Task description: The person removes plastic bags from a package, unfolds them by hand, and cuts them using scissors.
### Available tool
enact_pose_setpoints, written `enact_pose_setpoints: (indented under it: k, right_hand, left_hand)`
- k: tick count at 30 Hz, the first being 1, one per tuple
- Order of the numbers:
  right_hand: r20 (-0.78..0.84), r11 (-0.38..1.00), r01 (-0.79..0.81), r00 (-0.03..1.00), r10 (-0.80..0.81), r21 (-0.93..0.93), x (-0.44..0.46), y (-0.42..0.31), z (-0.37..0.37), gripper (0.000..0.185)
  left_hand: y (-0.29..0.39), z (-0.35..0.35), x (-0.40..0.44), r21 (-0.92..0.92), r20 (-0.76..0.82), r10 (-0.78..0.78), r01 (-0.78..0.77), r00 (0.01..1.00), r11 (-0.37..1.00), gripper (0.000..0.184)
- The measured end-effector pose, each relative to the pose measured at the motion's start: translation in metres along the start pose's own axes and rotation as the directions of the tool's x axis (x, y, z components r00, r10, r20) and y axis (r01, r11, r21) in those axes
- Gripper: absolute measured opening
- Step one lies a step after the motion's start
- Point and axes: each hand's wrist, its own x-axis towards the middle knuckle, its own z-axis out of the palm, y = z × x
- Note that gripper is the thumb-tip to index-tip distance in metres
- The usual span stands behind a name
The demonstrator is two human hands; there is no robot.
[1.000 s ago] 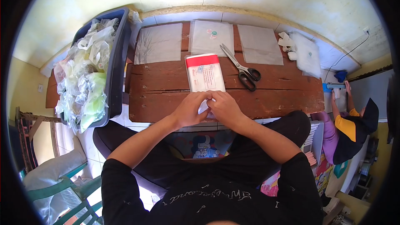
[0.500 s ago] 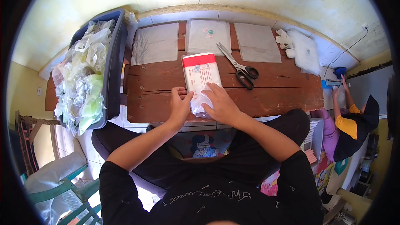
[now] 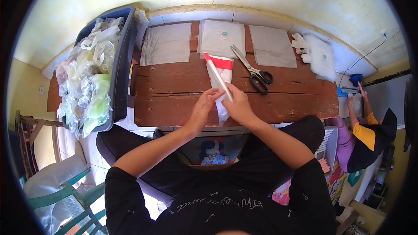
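Packet (image 3: 224,74) slants forward from the right hand's grip (image 3: 238,105), clamped on its edge.

Packet (image 3: 220,78) and shirt (image 3: 220,215) show no legible text.

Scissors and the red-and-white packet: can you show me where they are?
Scissors (image 3: 250,68), head view: metal blades, near the pivot.
Red-and-white packet (image 3: 219,78), head view: its long white edge.
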Motion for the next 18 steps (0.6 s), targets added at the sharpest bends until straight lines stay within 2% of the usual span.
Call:
enact_pose_setpoints:
  k: [1, 2, 3, 5, 6, 7, 8, 9, 10, 11, 12, 15, 16, 17, 18]
  right_hand:
    - [-0.021, 0.996, -0.036, 0.999, 0.038, 0.083, 0.002, 0.008, 0.000, 0.057]
    - [0.013, 0.964, -0.103, 0.995, 0.103, 0.245, 0.003, 0.015, 0.003, 0.052]
    - [0.014, 0.964, -0.103, 0.995, 0.102, 0.245, 0.003, 0.009, 0.002, 0.052]
    - [0.116, 0.775, -0.209, 0.978, 0.174, 0.597, 0.000, -0.017, -0.001, 0.050]
    - [0.118, 0.775, -0.210, 0.978, 0.174, 0.596, -0.001, -0.028, -0.006, 0.050]
    - [0.205, 0.652, -0.258, 0.966, 0.159, 0.713, -0.001, -0.039, -0.014, 0.049]
    - [0.285, 0.510, -0.310, 0.950, 0.129, 0.803, -0.001, -0.046, -0.020, 0.049]
    - [0.286, 0.510, -0.311, 0.949, 0.130, 0.802, 0.001, -0.050, -0.025, 0.049]
    - [0.320, 0.414, -0.321, 0.945, 0.075, 0.852, 0.003, -0.052, -0.029, 0.049]
    - [0.345, 0.312, -0.333, 0.938, 0.017, 0.890, 0.005, -0.055, -0.032, 0.050]
    - [0.350, 0.296, -0.333, 0.937, -0.006, 0.896, 0.005, -0.057, -0.033, 0.046]
    - [0.282, 0.355, -0.287, 0.957, 0.066, 0.890, 0.009, -0.036, -0.026, 0.045]
    - [0.280, 0.353, -0.285, 0.958, 0.068, 0.891, 0.010, -0.025, -0.025, 0.045]
    - [0.280, 0.551, -0.304, 0.951, 0.130, 0.777, 0.012, -0.011, -0.023, 0.044]
    - [0.269, 0.718, -0.320, 0.945, 0.189, 0.619, 0.013, 0.001, -0.021, 0.044]
  left_hand:
    - [0.003, -0.001, 0.001, 0.121, 0.045, 0.095, -0.100, 0.994, 0.988, 0.058]
    - [0.005, -0.004, 0.002, 0.121, 0.044, 0.095, -0.100, 0.995, 0.988, 0.058]
    - [0.007, -0.007, 0.002, 0.160, 0.023, 0.141, -0.142, 0.990, 0.977, 0.053]
    - [0.008, -0.008, 0.002, 0.200, 0.001, 0.188, -0.184, 0.982, 0.962, 0.048]
    - [0.007, -0.006, 0.001, 0.059, -0.248, 0.111, -0.099, 0.962, 0.993, 0.042]
    - [0.006, -0.005, 0.000, -0.102, -0.468, -0.007, -0.047, 0.884, 0.994, 0.036]
    - [-0.011, -0.016, 0.006, -0.009, -0.542, 0.019, -0.028, 0.840, 1.000, 0.042]
    - [-0.017, -0.024, 0.011, -0.010, -0.543, 0.018, -0.027, 0.840, 1.000, 0.042]
    - [-0.019, -0.030, 0.016, -0.356, -0.438, -0.126, -0.043, 0.890, 0.934, 0.049]
    - [-0.022, -0.034, 0.020, -0.658, -0.286, -0.222, -0.022, 0.932, 0.753, 0.056]
    - [-0.003, -0.030, 0.020, -0.704, -0.206, -0.238, 0.025, 0.949, 0.710, 0.070]
    - [0.028, -0.029, 0.022, -0.715, -0.200, -0.148, -0.041, 0.969, 0.698, 0.076]
    - [0.020, -0.037, 0.028, -0.734, -0.266, -0.106, -0.129, 0.958, 0.666, 0.057]
    - [0.011, -0.043, 0.031, -0.734, -0.262, -0.108, -0.126, 0.959, 0.667, 0.057]
    - [0.004, -0.048, 0.033, -0.548, -0.333, -0.197, -0.020, 0.922, 0.836, 0.043]
